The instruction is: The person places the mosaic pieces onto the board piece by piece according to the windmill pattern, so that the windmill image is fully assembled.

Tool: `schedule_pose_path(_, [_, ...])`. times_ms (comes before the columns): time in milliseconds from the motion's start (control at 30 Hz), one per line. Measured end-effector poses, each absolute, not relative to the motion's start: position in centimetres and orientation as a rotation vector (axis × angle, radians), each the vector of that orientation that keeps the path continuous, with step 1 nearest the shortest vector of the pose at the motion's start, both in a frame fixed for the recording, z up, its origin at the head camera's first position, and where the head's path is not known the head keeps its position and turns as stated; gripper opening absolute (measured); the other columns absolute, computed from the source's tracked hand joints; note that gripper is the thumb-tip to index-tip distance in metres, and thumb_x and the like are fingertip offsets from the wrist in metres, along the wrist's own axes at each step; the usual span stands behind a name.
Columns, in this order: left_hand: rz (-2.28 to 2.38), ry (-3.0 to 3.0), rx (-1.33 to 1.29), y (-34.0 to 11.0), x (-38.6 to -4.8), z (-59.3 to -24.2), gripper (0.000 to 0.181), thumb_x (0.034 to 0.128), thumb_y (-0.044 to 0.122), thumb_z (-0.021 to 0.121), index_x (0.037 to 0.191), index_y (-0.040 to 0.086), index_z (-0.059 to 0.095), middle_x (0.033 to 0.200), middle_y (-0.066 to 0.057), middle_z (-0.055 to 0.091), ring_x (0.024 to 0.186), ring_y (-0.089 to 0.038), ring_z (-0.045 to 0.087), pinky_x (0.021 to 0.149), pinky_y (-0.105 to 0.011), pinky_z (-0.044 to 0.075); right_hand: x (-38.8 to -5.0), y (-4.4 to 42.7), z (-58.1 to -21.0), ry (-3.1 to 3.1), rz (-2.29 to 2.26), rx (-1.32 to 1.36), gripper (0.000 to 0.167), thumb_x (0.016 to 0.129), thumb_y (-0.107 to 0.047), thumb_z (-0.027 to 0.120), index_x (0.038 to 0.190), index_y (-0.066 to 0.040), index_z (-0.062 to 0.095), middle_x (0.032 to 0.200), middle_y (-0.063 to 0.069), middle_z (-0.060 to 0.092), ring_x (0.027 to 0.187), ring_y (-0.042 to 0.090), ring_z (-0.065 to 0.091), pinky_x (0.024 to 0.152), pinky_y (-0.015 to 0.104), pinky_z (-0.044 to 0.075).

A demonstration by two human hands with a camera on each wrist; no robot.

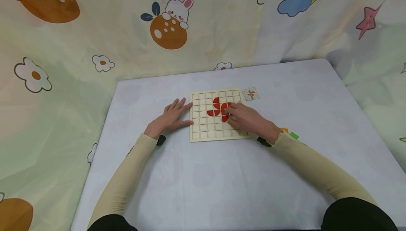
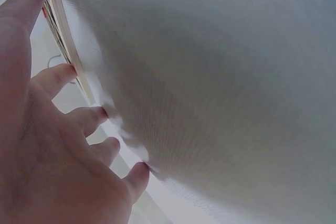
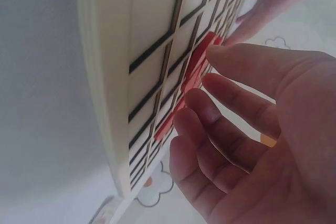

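Note:
A pale square board (image 1: 200, 131) with a grid of cells lies on the white table. Several red quarter-round pieces (image 1: 216, 112) sit in its middle cells, set out like a pinwheel. My left hand (image 1: 169, 117) is spread at the left side of the board, thumb and index finger touching its edge. Over the right half of the board is my right hand (image 1: 250, 120), its fingers loosely bent. In the right wrist view, the thumb tip and fingertips (image 3: 198, 103) are at the red pieces (image 3: 199, 59), and no piece shows between them. Part of the pattern is hidden under this hand.
A small card (image 1: 251, 94) printed with a red pinwheel on a grid lies beyond the board's upper right corner. Partly behind the right forearm are an orange piece (image 1: 285, 130) and a green piece (image 1: 294, 135). Patterned cloth (image 1: 127, 41) hangs behind the table.

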State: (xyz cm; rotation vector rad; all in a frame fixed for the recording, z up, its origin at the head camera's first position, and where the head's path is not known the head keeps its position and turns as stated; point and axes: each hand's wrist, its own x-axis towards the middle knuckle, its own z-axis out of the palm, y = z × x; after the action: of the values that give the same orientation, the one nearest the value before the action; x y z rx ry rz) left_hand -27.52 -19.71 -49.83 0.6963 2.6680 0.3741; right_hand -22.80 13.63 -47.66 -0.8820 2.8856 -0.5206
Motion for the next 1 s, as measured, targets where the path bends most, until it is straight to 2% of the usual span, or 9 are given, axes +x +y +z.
schedule_pose_path(300, [0.379, 2.671, 0.692, -19.8, -27.3, -49.7, 0.086, 0.0927, 0.066, 0.057, 0.162, 0.032, 0.019, 0.171, -0.006, 0.001, 0.158, -0.032, -0.008, 0.123, -0.061, 0.005, -21.7, 16.5, -46.5, 2.824, -0.524, -0.732, 0.026, 0.093, -0.018, 0.070, 0.117, -0.008, 0.069, 0.109, 0.008, 0.065, 0.095, 0.022, 0.058, 0.082, 0.039, 0.053])
schedule_pose_path(533, [0.384, 2.678, 0.717, -19.7, -27.3, -49.7, 0.086, 0.0931, 0.066, 0.056, 0.162, 0.031, 0.019, 0.171, -0.006, 0.002, 0.158, -0.033, -0.007, 0.123, -0.061, 0.005, -20.4, 21.0, -45.8, 2.791, -0.599, -0.649, 0.030, 0.098, -0.020, 0.065, 0.125, -0.007, 0.066, 0.120, 0.008, 0.063, 0.111, 0.026, 0.058, 0.097, 0.045, 0.050])
schedule_pose_path(800, [0.376, 2.686, 0.723, -19.7, -27.3, -49.7, 0.086, 0.0924, 0.069, 0.054, 0.162, 0.032, 0.019, 0.171, -0.006, 0.002, 0.158, -0.032, -0.008, 0.124, -0.060, 0.006, -18.2, 25.9, -44.7, 2.800, -0.608, -0.517, 0.033, 0.098, -0.019, 0.065, 0.127, -0.002, 0.063, 0.122, 0.014, 0.063, 0.115, 0.032, 0.058, 0.097, 0.052, 0.049])
schedule_pose_path(1000, [0.373, 2.688, 0.726, -19.8, -27.4, -49.8, 0.087, 0.0922, 0.068, 0.056, 0.162, 0.031, 0.019, 0.171, -0.007, 0.000, 0.157, -0.034, -0.008, 0.123, -0.061, 0.006, -16.5, 27.2, -45.5, 2.777, -0.570, -0.502, 0.034, 0.094, -0.018, 0.071, 0.126, -0.006, 0.065, 0.123, 0.010, 0.063, 0.112, 0.029, 0.056, 0.095, 0.049, 0.049])
